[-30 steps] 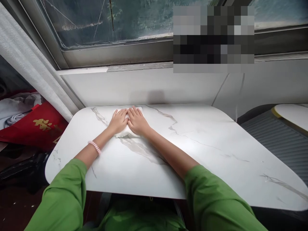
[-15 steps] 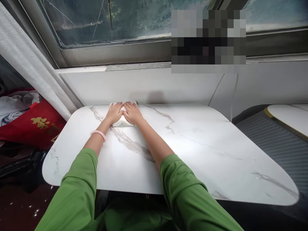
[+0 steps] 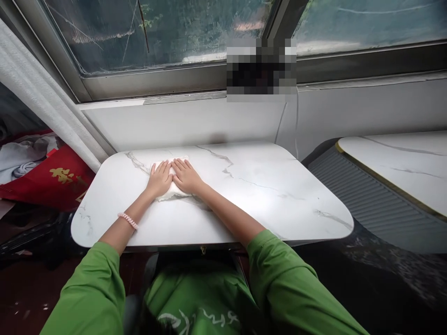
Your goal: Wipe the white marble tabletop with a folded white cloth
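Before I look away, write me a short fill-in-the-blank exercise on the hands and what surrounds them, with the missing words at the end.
1. Of the left hand and the right hand, ____ rest on the pale cloth.
2. The pink coiled band circles the person's ____ forearm.
3. The sleeves are coloured ____.
4. The bag with gold markings beside the table is coloured ____.

Missing words: both; left; green; red.
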A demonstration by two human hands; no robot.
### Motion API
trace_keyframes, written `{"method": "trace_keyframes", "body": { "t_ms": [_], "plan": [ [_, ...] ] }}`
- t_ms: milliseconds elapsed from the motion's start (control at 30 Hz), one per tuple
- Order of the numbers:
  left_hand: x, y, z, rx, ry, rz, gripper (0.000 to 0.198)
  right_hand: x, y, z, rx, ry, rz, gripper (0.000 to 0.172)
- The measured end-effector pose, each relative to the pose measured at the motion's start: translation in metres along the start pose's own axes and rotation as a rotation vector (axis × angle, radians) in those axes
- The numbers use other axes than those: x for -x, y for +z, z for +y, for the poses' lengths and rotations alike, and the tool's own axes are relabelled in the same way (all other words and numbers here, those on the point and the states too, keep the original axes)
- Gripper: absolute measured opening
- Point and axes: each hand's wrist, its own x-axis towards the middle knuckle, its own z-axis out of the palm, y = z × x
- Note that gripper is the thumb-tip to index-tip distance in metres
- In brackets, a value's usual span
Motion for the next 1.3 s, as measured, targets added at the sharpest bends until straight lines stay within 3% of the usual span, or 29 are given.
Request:
{"method": "trace_keyframes", "body": {
  "t_ms": [133, 300, 433, 1300],
  "plan": [
    [0.049, -0.009, 0.016, -0.031, -0.001, -0.019, 0.051, 0.039, -0.007, -0.03, -0.011, -0.048, -0.009, 0.055],
    [0.121, -0.026, 0.031, -0.025, 0.121, -0.045, 0.052, 0.102, -0.017, -0.081, -0.026, -0.02, 0.023, 0.057],
    [0.156, -0.034, 0.041, -0.016, 0.109, -0.008, 0.051, 0.127, -0.021, -0.103, -0.046, -0.063, 0.036, 0.057],
    [0.16, -0.038, 0.047, 0.177, -0.075, 0.012, 0.045, 0.128, -0.028, -0.094, -0.318, -0.097, 0.066, 0.051]
  ]
}}
